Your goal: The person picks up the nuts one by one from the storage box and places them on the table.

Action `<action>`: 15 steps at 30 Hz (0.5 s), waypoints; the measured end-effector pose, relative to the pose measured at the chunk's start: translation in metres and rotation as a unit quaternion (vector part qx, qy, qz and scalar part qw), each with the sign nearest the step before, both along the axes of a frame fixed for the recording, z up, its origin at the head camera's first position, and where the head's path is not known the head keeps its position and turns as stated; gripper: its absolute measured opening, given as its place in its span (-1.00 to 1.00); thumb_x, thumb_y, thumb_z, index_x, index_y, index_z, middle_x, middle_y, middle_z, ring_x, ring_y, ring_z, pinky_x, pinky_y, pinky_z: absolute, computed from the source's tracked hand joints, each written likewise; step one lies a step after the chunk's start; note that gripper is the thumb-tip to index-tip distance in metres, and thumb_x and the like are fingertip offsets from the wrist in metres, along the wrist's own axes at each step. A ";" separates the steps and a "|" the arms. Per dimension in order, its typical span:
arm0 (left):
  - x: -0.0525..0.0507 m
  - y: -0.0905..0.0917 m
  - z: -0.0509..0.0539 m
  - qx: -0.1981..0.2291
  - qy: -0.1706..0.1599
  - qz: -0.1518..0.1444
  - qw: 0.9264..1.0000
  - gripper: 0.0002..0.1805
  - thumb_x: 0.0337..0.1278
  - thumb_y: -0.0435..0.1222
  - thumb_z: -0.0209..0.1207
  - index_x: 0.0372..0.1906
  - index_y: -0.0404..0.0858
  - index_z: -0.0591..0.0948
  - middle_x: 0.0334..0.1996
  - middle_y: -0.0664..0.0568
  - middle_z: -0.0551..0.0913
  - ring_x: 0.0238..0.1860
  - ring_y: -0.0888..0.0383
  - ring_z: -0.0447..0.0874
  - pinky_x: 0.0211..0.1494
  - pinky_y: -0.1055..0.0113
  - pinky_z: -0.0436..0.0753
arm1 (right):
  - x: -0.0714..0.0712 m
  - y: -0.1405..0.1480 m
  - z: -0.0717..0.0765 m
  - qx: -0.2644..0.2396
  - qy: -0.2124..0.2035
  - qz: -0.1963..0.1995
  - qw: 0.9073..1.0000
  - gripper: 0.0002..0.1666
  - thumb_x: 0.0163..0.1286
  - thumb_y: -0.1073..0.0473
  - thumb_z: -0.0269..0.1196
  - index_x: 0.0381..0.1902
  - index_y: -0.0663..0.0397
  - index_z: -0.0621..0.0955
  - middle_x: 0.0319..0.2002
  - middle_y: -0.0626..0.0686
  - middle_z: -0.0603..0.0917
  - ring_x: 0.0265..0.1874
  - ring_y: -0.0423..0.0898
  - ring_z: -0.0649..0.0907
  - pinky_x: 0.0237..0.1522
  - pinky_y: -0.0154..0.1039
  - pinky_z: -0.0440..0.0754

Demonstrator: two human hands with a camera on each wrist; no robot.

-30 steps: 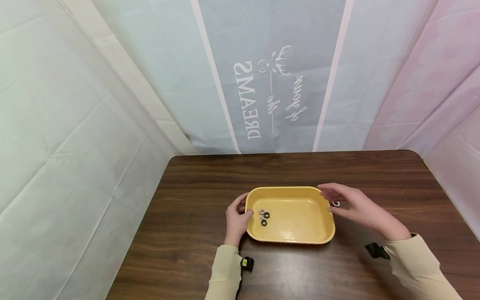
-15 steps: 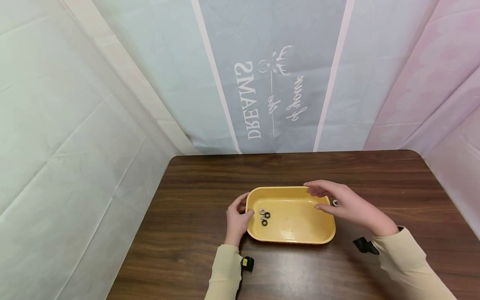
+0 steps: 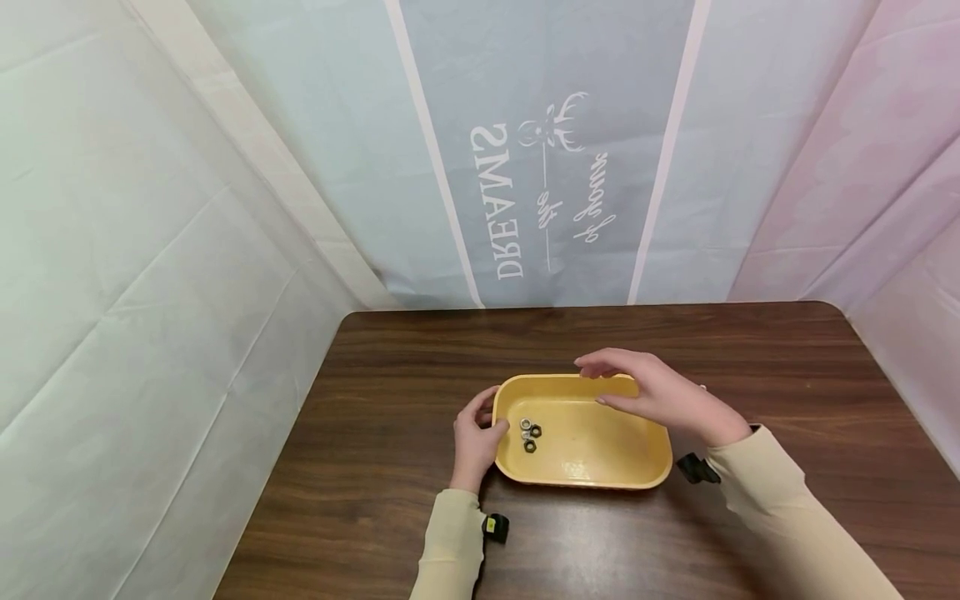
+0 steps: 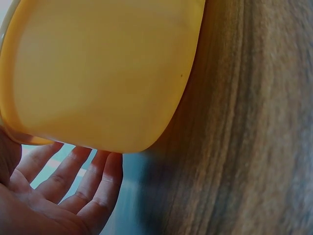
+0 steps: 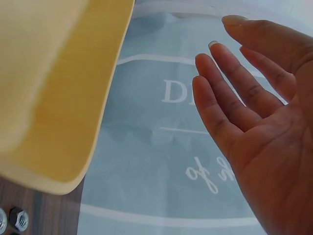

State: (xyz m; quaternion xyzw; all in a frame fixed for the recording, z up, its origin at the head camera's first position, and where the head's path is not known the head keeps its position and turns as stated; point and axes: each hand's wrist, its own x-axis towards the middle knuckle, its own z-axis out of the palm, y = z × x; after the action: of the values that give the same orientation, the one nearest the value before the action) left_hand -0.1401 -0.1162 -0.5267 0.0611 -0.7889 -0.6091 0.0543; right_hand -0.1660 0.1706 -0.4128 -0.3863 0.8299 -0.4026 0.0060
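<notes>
A yellow container sits on the table, with several small nuts in its left part. My left hand grips its left end, the thumb over the rim and the fingers along the outside wall; the left wrist view shows these fingers against the yellow wall. Over the container's right part hangs my right hand, holding nothing, fingers and thumb apart. In the right wrist view its palm faces the camera, away from the container's rim.
Metal nuts lie on the table outside the container, at the lower left of the right wrist view. The dark wooden table is bordered by a printed cloth at the back and pale cloth at the sides.
My right hand has moved left from the container's right end to over its interior. The left hand keeps its grip, and the container and the nuts inside stay in place.
</notes>
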 end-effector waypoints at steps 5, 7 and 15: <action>0.000 0.000 0.000 0.003 0.002 -0.003 1.000 -0.38 -0.17 -0.57 0.19 0.09 -0.02 0.63 -0.15 0.00 0.64 -0.28 0.12 0.63 -0.36 0.30 0.65 | -0.007 -0.008 0.001 -0.009 -0.017 0.016 1.000 -0.31 0.15 0.37 0.36 0.25 -0.04 0.46 0.04 -0.12 0.59 0.00 -0.06 0.60 0.01 -0.09 0.55; 0.000 0.000 0.000 0.004 0.004 -0.003 1.000 -0.38 -0.17 -0.57 0.18 0.09 -0.02 0.63 -0.15 -0.01 0.65 -0.28 0.12 0.63 -0.36 0.29 0.65 | -0.010 -0.010 0.000 -0.015 -0.020 0.021 0.999 -0.31 0.15 0.38 0.36 0.25 -0.03 0.46 0.04 -0.07 0.59 0.01 -0.05 0.60 0.01 -0.08 0.55; 0.000 0.000 0.000 -0.001 0.001 0.000 1.000 -0.38 -0.16 -0.56 0.19 0.08 -0.01 0.63 -0.15 0.01 0.65 -0.28 0.12 0.62 -0.36 0.29 0.65 | -0.016 -0.024 -0.009 -0.017 -0.045 0.046 0.998 -0.34 0.17 0.35 0.36 0.25 -0.05 0.47 0.02 -0.15 0.59 0.01 -0.05 0.59 0.03 -0.07 0.54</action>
State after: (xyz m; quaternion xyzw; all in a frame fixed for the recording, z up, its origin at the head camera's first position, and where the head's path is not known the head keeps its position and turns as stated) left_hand -0.1400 -0.1160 -0.5266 0.0606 -0.7896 -0.6081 0.0556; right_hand -0.1824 0.1462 -0.4217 -0.4059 0.8031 -0.4326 0.0552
